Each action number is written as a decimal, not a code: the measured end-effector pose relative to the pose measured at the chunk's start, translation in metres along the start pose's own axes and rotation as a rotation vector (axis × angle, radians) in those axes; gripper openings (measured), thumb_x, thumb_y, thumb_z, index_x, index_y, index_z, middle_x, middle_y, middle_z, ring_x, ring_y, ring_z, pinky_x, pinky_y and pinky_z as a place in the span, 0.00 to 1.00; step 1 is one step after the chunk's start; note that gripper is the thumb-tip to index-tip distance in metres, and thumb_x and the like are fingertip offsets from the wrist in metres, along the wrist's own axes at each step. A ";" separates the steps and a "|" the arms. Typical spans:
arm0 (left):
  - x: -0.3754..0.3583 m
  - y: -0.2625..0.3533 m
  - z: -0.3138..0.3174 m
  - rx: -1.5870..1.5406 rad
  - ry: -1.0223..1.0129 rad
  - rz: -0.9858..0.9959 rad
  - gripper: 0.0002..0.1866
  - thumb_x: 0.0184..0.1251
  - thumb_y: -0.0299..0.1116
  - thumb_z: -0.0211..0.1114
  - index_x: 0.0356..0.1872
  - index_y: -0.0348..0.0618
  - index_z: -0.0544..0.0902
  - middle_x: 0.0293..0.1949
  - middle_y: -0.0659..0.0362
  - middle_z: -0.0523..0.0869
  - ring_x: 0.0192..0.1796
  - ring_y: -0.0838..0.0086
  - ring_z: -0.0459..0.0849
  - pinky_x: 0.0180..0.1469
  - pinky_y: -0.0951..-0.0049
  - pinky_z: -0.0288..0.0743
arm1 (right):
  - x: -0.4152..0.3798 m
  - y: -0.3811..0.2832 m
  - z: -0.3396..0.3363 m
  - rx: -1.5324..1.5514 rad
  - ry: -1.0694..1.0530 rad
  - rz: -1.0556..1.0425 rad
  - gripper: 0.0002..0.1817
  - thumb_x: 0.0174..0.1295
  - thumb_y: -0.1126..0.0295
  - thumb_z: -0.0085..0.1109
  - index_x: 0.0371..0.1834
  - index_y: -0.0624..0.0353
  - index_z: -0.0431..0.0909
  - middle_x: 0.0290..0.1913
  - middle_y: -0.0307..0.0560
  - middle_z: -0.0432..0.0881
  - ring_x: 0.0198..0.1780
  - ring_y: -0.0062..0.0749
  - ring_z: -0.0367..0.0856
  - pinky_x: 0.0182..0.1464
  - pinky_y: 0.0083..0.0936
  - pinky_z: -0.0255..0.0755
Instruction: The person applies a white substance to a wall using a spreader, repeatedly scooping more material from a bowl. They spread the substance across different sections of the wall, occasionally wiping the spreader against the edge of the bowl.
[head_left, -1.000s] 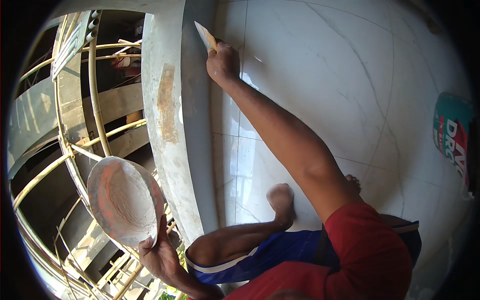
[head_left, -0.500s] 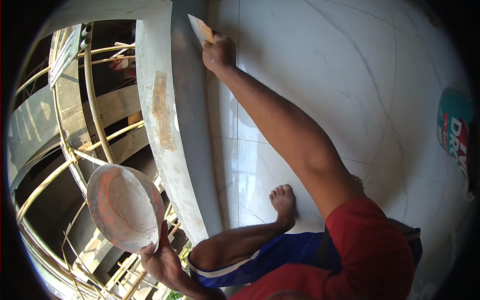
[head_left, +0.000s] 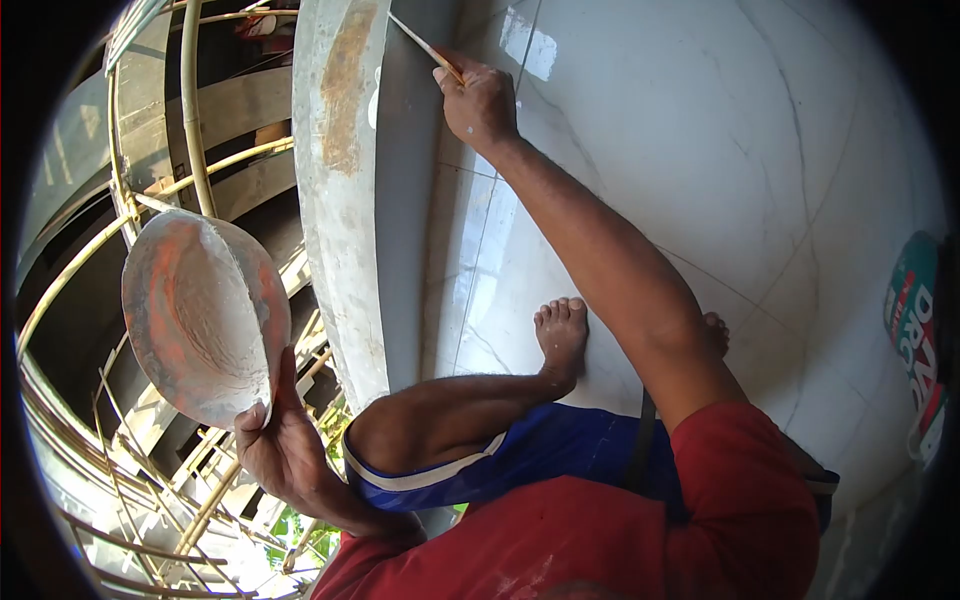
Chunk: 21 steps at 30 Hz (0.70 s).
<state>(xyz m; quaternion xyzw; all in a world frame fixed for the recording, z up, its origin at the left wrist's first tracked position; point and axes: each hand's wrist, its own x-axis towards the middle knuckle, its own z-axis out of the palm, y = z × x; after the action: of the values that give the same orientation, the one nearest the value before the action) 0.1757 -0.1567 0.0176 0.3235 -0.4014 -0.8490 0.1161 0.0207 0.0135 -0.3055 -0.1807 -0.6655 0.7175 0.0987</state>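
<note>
From the head view, the right hand (head_left: 482, 103) reaches up toward twelve o'clock, fingers clamped on a scraper (head_left: 424, 46) whose thin blade lies against the grey ledge (head_left: 400, 200) where it meets the white tiled floor (head_left: 700, 150). At nine o'clock the left hand (head_left: 283, 452) grips the rim of a plaster-caked bowl (head_left: 200, 310), held out beyond the ledge over bamboo scaffolding (head_left: 190, 120). A bare foot (head_left: 562, 335) rests on the tiles near centre. A bag (head_left: 915, 335) lies at three o'clock, well apart.
</note>
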 end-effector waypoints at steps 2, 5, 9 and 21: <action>-0.003 0.000 0.001 -0.058 0.010 -0.025 0.48 0.46 0.08 0.45 0.75 0.34 0.44 0.74 0.37 0.51 0.77 0.40 0.45 0.78 0.36 0.38 | -0.039 -0.002 0.001 0.012 -0.033 0.030 0.16 0.67 0.65 0.59 0.58 0.48 0.82 0.34 0.47 0.87 0.35 0.31 0.84 0.44 0.27 0.76; -0.008 0.001 -0.005 -0.023 -0.046 -0.026 0.47 0.47 0.08 0.46 0.75 0.35 0.45 0.75 0.38 0.50 0.77 0.41 0.45 0.78 0.35 0.38 | -0.090 0.004 -0.006 0.129 -0.202 0.153 0.16 0.67 0.68 0.59 0.56 0.55 0.82 0.35 0.44 0.87 0.36 0.22 0.82 0.43 0.25 0.75; -0.023 0.007 -0.019 -0.083 -0.004 -0.010 0.47 0.48 0.09 0.46 0.76 0.36 0.45 0.75 0.39 0.50 0.77 0.41 0.45 0.77 0.34 0.39 | -0.161 0.027 0.000 0.317 -0.237 0.347 0.15 0.66 0.71 0.58 0.53 0.66 0.80 0.39 0.42 0.85 0.39 0.21 0.80 0.45 0.22 0.74; -0.074 0.040 -0.072 -0.270 0.075 0.053 0.50 0.43 0.08 0.43 0.76 0.33 0.41 0.76 0.37 0.46 0.78 0.42 0.42 0.79 0.38 0.40 | -0.248 -0.001 0.045 0.047 -0.068 0.290 0.19 0.68 0.67 0.52 0.59 0.65 0.75 0.36 0.62 0.84 0.37 0.53 0.84 0.43 0.39 0.77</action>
<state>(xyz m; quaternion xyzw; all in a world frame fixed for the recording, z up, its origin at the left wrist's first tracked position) 0.2759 -0.1921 0.0481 0.3255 -0.2875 -0.8792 0.1960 0.2301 -0.1221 -0.2706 -0.2483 -0.6183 0.7453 -0.0245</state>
